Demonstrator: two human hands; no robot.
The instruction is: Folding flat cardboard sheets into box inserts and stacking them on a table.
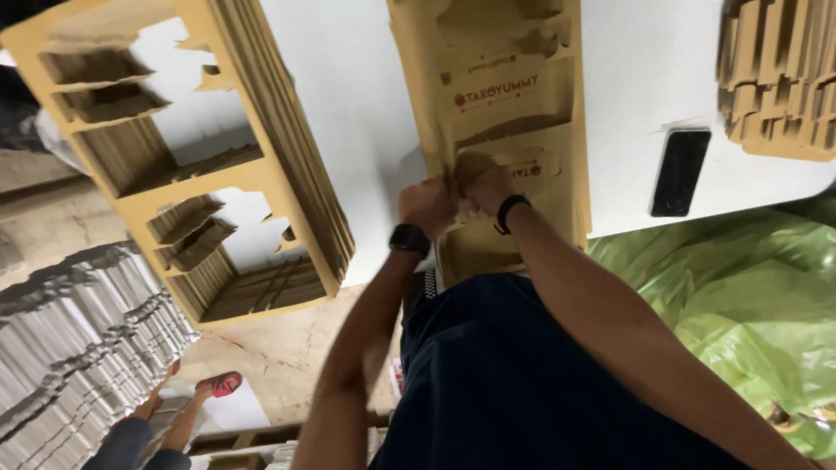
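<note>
Fingers of left hand (427, 204) and right hand (489, 187) pinch the cardboard sheet (505, 104) at its six-o'clock edge; light, bendable, tears easily.

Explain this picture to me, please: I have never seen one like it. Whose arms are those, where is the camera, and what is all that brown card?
There is no machine here. The camera sits on a person's head and looks down, so the two arms are that person's own. The left hand and the right hand, each with a dark band at the wrist, meet in a grip on a piece of a brown die-cut cardboard sheet, which lies on a white table. To the left rests a thick stack of cut-out card frames; another brown stack sits at the top right. A black phone lies flat on the table. Green plastic sheeting lies below right, grey stacks below left, where another person's feet show.
</note>
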